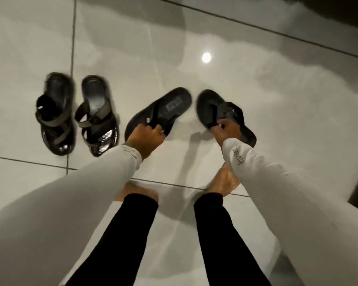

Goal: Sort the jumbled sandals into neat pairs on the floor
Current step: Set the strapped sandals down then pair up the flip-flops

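Note:
Two black flip-flop sandals are in my hands in the middle of the glossy tiled floor. My left hand grips the strap of the left flip-flop, which lies angled with its heel up and to the right. My right hand pinches the strap of the right flip-flop, its heel pointing up-left. To the left, two strappy sandals stand side by side as a pair: one on the outside, the other beside it, toes toward me.
My bare feet stand on the white tiles just below the flip-flops. Dark grout lines cross the floor. A dark wall base runs along the top right, and a dark object sits at the right edge.

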The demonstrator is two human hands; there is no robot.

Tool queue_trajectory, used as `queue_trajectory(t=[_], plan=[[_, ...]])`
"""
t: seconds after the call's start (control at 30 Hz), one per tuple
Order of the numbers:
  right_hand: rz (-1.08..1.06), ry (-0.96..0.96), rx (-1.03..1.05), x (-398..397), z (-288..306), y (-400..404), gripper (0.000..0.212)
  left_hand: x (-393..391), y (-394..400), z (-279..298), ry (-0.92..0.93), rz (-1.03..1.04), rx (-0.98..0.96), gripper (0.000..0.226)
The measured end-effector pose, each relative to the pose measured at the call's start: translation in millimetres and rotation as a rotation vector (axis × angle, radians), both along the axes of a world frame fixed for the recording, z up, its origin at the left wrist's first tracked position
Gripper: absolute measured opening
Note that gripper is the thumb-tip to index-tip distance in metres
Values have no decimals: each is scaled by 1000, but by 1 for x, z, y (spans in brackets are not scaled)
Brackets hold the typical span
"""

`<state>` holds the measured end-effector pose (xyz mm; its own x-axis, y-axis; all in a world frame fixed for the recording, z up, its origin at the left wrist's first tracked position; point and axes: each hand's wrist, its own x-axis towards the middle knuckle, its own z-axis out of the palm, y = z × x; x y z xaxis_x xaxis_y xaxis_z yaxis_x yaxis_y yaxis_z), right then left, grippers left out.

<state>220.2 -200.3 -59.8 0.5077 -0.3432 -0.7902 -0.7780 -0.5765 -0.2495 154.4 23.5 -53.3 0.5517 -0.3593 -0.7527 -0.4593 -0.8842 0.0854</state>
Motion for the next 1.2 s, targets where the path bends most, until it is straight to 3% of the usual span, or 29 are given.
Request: queue_trajectory(t=[0.1,0.17,0.27,0.4,0.5,0.67,1.0,1.2], plan=[[-334,-58,195,6,-27,-2,31,14,-9,-16,-2,-77,68,48],[-412,-79,203,7,-35,-5,42,22,-12,-15,56,-85,106,38],[-202,-70,96,1,-27,-21,53,28,-18,-5,134,14,97,29],[376,-43,-5,-15,3,-45,42,34,-46,16,133,240,-36,31],[562,18,-28,-23,14,-63,43,39,-78,25,105,377,-144,32],[749,-46,-113,-18,6,-79,39,47,-130,10,70,420,-257,28],[753,-56,-129,-9,-29,-99,27,50,-173,-30,183,489,-312,37],[790,-91,-193,9,-37,-122,43,85,-197,-31,216,479,-303,43]])
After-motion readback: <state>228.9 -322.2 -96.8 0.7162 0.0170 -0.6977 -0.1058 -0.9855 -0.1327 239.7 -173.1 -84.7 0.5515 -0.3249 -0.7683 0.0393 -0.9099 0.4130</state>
